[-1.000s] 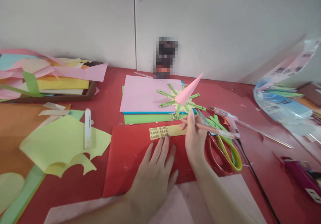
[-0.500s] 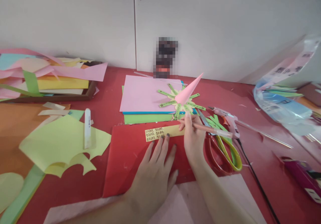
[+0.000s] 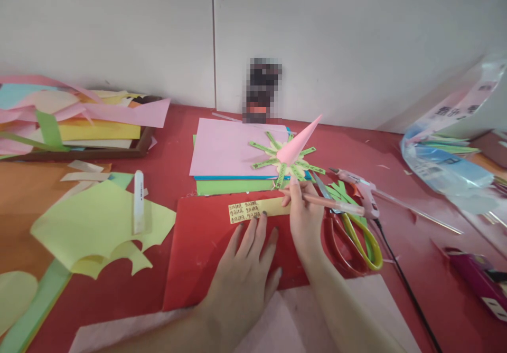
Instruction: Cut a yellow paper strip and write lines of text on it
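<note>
My left hand (image 3: 242,266) lies flat with spread fingers on a red card (image 3: 194,247). Its fingertips touch the lower edge of a pale yellow paper strip (image 3: 275,206), whose left part bears several lines of small dark handwriting. My right hand (image 3: 306,221) is closed round a pink pen (image 3: 336,202), resting over the strip's right end; the pen's tip points left. Just beyond the pen, a pink paper cone (image 3: 298,144) rises from a flower-like base with green strips (image 3: 263,147) radiating from it. Scissors (image 3: 363,239) with red and yellow handles lie right of my right hand.
A pink glue gun (image 3: 362,185) with its black cord (image 3: 404,284) lies at the right, near a plastic bag (image 3: 443,158) and a purple tool (image 3: 475,279). Stacked pink paper (image 3: 225,144) is behind the card. Yellow paper scraps (image 3: 91,226), a white tube (image 3: 138,200) and a paper-filled tray (image 3: 130,151) are left.
</note>
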The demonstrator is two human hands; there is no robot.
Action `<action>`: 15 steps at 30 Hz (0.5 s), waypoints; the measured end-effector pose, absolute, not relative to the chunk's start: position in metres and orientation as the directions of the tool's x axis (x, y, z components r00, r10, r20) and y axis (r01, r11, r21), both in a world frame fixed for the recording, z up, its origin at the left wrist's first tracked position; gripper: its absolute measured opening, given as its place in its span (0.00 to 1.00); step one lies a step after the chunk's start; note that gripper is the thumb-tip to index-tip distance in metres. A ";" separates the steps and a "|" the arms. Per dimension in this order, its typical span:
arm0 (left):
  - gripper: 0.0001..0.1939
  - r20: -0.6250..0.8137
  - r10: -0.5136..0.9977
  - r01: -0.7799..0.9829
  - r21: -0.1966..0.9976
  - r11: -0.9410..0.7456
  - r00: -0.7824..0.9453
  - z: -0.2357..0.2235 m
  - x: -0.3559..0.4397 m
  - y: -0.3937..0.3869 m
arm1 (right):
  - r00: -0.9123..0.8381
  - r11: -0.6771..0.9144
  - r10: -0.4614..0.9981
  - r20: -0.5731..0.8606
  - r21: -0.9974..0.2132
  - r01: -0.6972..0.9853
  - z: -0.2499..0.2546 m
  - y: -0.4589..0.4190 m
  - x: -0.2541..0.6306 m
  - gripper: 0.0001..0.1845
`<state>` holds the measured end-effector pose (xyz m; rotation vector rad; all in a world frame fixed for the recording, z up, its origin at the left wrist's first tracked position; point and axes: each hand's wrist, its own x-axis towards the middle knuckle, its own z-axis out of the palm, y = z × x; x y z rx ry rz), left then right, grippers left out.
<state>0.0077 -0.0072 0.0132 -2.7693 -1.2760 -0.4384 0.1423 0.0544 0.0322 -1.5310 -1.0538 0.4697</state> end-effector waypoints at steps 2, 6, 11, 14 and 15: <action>0.24 0.274 0.736 0.751 0.067 -0.657 0.619 0.014 0.008 -0.007 | 0.515 0.063 0.819 0.253 -0.932 0.357 0.032 0.054 0.143 0.19; 0.24 0.269 0.741 0.753 0.078 -0.653 0.615 0.014 0.009 -0.007 | 0.515 0.059 0.820 0.248 -0.933 0.356 0.032 0.054 0.143 0.18; 0.25 0.273 0.742 0.755 0.078 -0.651 0.612 0.012 0.009 -0.007 | 0.514 0.051 0.822 0.247 -0.930 0.365 0.032 0.054 0.142 0.18; 0.25 0.273 0.736 0.751 0.068 -0.657 0.620 0.011 0.009 -0.007 | 0.538 0.050 0.802 0.259 -0.927 0.373 0.033 0.053 0.142 0.16; 0.25 0.275 0.734 0.750 0.065 -0.658 0.621 0.011 0.009 -0.006 | 0.551 0.057 0.789 0.272 -0.925 0.375 0.034 0.052 0.141 0.15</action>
